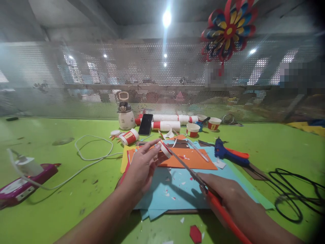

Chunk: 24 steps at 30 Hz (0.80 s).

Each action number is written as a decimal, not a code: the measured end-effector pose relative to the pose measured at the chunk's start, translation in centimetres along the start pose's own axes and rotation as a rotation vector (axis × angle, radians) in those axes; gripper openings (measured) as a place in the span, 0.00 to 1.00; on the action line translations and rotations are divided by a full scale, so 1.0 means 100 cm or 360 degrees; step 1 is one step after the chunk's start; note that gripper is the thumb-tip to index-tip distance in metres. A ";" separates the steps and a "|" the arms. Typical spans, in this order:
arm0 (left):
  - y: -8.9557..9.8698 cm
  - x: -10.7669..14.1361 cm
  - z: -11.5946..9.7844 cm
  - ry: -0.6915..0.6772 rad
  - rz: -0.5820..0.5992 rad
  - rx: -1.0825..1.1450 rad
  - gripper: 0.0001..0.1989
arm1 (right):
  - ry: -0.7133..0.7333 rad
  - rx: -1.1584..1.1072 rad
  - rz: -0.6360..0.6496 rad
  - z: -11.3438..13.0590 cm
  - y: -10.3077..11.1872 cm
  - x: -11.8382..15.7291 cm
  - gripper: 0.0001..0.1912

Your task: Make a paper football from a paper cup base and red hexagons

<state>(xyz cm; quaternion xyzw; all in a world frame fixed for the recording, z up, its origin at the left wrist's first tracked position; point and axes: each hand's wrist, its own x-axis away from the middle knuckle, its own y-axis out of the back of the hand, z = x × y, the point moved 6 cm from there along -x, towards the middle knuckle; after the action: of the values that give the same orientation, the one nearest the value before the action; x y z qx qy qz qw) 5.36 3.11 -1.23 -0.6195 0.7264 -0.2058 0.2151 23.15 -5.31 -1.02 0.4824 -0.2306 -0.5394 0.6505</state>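
Note:
My left hand [146, 162] holds a small white-and-red paper cup piece [165, 149] between thumb and fingers, above the orange sheet [200, 159]. My right hand [223, 191] is wrapped round the red handles of a pair of scissors [193, 174]. The blades point up and to the left, and their tips meet the edge of the cup piece. Under both hands lie light blue sheets [152, 189] scattered with small white and red paper scraps.
A blue glue gun [231, 156] lies on the right beside coiled black cable [289, 200]. Behind stand a bottle [126, 117], a phone [145, 124], stacked cups [166, 126] and single paper cups [193, 130]. A purple power strip [27, 186] with a white cable is on the left.

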 end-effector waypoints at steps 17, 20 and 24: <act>0.000 0.000 0.002 -0.0063 0.0044 -0.0138 0.14 | 0.0024 0.0158 0.0003 -0.009 -0.004 0.002 0.20; 0.000 0.001 0.001 -0.0077 0.0063 -0.0163 0.14 | 0.0017 0.0110 0.0009 -0.009 -0.004 0.001 0.18; -0.001 0.002 0.001 -0.0070 0.0078 -0.0182 0.14 | 0.0002 0.0035 0.0020 -0.007 -0.004 0.002 0.17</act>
<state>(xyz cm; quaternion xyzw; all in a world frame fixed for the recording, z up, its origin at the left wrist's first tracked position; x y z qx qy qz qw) 5.46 2.92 -1.33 -0.6171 0.7471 -0.1449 0.2001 23.62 -5.15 -1.71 0.4882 -0.2391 -0.5325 0.6487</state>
